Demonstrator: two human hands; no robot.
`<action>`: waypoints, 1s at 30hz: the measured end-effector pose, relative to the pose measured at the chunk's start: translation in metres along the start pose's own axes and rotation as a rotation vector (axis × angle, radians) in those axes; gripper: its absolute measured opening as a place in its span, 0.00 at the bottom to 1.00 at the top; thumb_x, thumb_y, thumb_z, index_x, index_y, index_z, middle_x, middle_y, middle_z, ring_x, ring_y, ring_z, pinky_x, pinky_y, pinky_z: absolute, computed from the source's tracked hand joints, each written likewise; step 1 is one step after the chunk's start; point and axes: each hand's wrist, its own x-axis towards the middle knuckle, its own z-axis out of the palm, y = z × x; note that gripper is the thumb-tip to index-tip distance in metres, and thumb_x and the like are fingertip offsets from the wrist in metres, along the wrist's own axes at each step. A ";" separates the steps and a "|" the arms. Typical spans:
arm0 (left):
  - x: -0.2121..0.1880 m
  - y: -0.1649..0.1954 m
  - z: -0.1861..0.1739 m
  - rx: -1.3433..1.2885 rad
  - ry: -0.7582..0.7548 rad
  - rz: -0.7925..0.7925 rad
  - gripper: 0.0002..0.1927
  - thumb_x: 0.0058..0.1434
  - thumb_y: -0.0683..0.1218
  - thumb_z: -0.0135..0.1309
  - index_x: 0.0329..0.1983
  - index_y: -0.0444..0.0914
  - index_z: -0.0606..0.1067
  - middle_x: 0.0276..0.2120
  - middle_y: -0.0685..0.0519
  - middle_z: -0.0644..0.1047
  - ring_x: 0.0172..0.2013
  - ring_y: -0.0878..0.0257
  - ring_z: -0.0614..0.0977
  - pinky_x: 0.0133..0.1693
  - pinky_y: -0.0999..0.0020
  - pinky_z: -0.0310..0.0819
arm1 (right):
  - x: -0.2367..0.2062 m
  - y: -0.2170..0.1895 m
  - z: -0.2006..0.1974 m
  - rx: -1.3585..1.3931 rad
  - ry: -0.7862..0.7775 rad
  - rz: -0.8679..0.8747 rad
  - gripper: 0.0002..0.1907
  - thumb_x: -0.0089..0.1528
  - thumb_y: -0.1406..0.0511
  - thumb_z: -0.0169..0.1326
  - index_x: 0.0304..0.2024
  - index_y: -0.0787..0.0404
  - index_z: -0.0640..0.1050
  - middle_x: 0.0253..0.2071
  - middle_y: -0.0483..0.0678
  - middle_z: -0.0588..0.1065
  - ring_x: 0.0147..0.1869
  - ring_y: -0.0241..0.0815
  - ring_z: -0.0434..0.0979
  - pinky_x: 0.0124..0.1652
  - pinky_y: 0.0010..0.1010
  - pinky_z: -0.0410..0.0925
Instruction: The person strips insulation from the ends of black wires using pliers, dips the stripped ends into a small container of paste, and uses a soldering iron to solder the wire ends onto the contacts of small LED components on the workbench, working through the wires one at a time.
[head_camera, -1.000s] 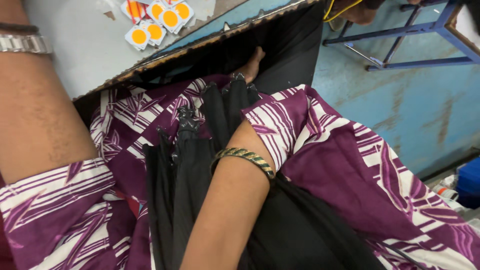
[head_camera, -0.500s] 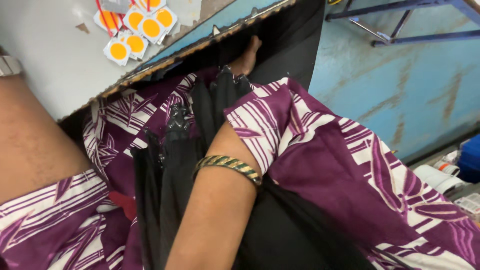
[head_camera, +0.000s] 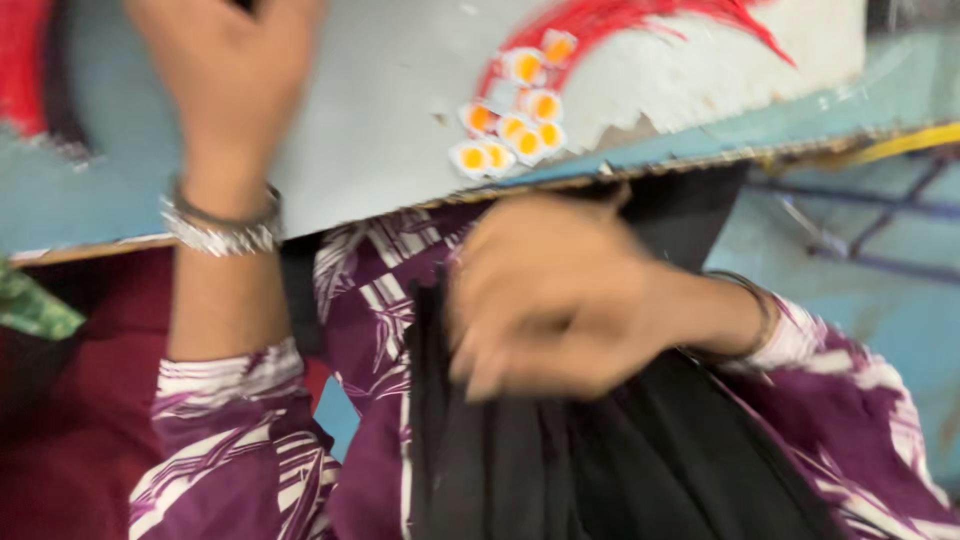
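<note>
My right hand (head_camera: 550, 300) is blurred in the middle of the view, fingers curled down onto a bunched black cloth (head_camera: 560, 470) that lies in my lap, and it seems to grip the cloth's upper edge. A thin bangle circles that wrist. My left hand (head_camera: 230, 70) is raised over the pale table top (head_camera: 380, 140), back toward me, with its fingers cut off by the top edge. A silver band sits on its wrist. Both arms wear purple sleeves (head_camera: 230, 440) with white stripes.
Several small white-and-orange round pieces (head_camera: 515, 125) lie on the table near a patch of red streaks (head_camera: 640, 30). The table's frayed edge (head_camera: 640, 172) runs across above my lap. A blue metal frame (head_camera: 880, 235) stands at right, dark red cloth (head_camera: 70, 430) at left.
My right hand has drawn back from under the table edge onto the black cloth. My left arm has lifted up over the table. The view has tilted upward.
</note>
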 end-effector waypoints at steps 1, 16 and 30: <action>-0.011 0.003 -0.004 0.051 0.013 0.025 0.18 0.72 0.39 0.59 0.30 0.32 0.65 0.24 0.52 0.64 0.25 0.63 0.65 0.30 0.67 0.57 | -0.002 0.007 -0.013 -0.203 0.057 0.042 0.06 0.65 0.69 0.65 0.40 0.57 0.79 0.41 0.43 0.79 0.46 0.41 0.82 0.48 0.34 0.74; -0.078 0.016 0.012 0.000 -0.031 0.078 0.07 0.56 0.34 0.61 0.37 0.30 0.75 0.43 0.44 0.82 0.37 0.59 0.86 0.40 0.70 0.81 | 0.008 0.100 -0.015 -1.091 0.169 0.113 0.09 0.64 0.63 0.69 0.45 0.54 0.85 0.55 0.38 0.77 0.62 0.44 0.71 0.57 0.45 0.55; -0.058 0.012 0.006 0.186 -0.194 0.172 0.09 0.55 0.40 0.62 0.35 0.36 0.73 0.48 0.54 0.82 0.30 0.58 0.82 0.33 0.65 0.76 | -0.010 0.113 -0.003 -0.942 0.142 0.210 0.28 0.66 0.66 0.65 0.67 0.59 0.73 0.50 0.38 0.77 0.57 0.44 0.70 0.59 0.42 0.55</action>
